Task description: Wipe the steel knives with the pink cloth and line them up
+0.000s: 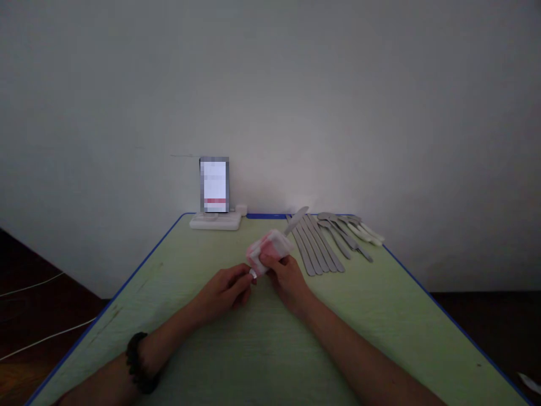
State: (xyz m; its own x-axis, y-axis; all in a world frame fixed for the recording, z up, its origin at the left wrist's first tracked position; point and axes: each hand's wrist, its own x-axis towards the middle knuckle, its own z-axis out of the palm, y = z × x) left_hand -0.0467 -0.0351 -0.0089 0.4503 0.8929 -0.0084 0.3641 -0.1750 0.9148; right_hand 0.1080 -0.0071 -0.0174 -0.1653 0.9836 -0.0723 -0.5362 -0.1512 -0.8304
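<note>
My right hand (287, 282) is closed on a folded pink and white cloth (270, 248), its thumb pressed on top. The cloth is wrapped around a table knife (297, 220), whose blade sticks out to the upper right. At the lower left of the cloth, my left hand (230, 287) pinches the knife's end, where a small white tip shows. Most of the handle is hidden by cloth and fingers. Just right of the blade, several silver knives (319, 248) lie side by side.
Spoons and forks (342, 237) lie at the back right, beside white-handled cutlery (367, 232) near the table edge. A phone (214, 183) stands on a white base (215, 221) at the back left. The green table (270, 349) has a blue edge and meets a wall (270, 101).
</note>
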